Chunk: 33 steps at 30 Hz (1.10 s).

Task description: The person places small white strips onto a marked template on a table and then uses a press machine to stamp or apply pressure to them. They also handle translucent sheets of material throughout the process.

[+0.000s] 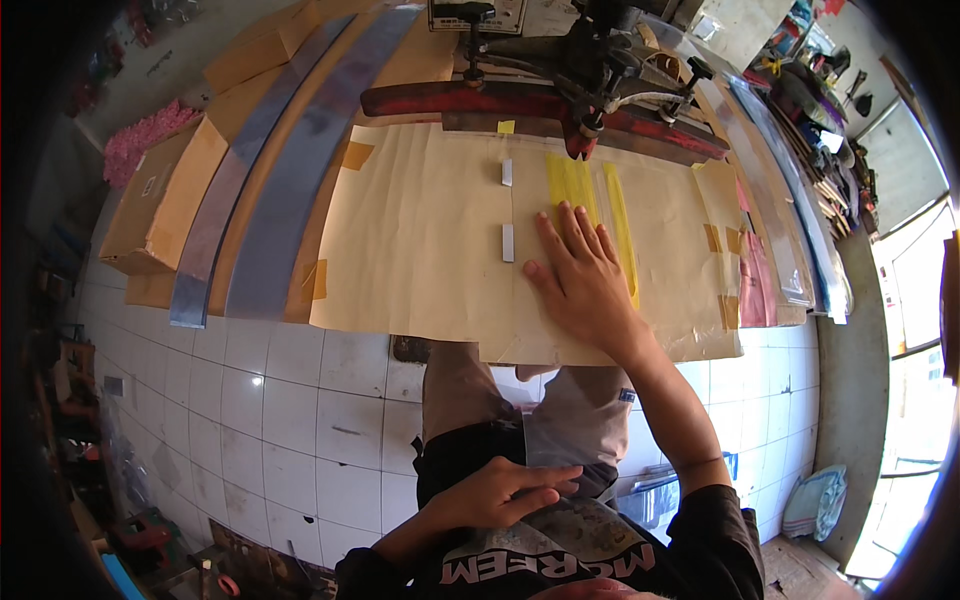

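My right hand lies flat, fingers spread, on the brown paper sheet that covers the worktable. Its fingertips rest by the yellow translucent strips, which run away from me under the machine's bar. Two small white strips are stuck on the paper to the left of this hand. Down by my lap, my left hand has thumb and fingers closed together at the lower edge of a clear plastic sheet. The sheet stands over my thighs; the exact grip is partly hidden.
Across the table's far side runs a red press bar with black clamp knobs. Long clear plastic strips and a cardboard box lie at left. More plastic strips lie at right. White floor tiles show below.
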Motion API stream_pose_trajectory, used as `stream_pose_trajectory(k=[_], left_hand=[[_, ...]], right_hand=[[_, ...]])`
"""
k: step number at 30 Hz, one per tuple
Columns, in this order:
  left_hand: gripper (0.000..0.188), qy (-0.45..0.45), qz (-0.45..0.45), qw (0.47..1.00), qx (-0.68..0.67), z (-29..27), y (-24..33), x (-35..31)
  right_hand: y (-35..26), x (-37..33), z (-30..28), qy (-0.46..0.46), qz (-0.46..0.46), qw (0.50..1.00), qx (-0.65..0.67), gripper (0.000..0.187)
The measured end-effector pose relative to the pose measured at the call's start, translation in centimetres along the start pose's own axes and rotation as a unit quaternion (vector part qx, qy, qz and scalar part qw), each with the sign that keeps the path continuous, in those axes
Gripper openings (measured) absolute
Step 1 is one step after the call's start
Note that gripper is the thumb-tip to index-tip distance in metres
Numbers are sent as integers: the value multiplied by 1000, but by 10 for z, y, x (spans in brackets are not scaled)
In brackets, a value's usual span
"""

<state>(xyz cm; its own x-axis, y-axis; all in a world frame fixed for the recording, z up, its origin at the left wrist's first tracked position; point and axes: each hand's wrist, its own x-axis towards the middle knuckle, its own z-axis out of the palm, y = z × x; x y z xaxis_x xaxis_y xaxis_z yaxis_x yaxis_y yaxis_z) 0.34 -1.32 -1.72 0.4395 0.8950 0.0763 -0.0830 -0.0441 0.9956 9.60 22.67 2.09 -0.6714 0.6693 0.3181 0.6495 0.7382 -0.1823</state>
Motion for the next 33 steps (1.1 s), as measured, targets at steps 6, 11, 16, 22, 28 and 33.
stream_pose_trajectory(k=[6, 11, 16, 22, 28, 33], left_hand=[[43, 4, 4, 1000, -2, -1, -1, 0], [44, 12, -6, 1000, -3, -1, -6, -1], [44, 16, -14, 1000, -15, -3, -10, -2], [39, 22, -24, 999, -11, -8, -11, -1], [34, 7, -67, 997, -21, -13, -4, 6], [34, 18, -69, 997, -30, -16, -10, 4]], right_hand=[[0, 1, 0, 2, 2, 1000, 0, 61], [-1, 1, 0, 4, 3, 1000, -3, 60], [0, 1, 1, 10, 4, 1000, -5, 60], [-1, 2, 1, 4, 13, 1000, -5, 59], [5, -3, -8, 25, 4, 998, 56, 57], [15, -29, -40, 89, 37, 968, 233, 35]])
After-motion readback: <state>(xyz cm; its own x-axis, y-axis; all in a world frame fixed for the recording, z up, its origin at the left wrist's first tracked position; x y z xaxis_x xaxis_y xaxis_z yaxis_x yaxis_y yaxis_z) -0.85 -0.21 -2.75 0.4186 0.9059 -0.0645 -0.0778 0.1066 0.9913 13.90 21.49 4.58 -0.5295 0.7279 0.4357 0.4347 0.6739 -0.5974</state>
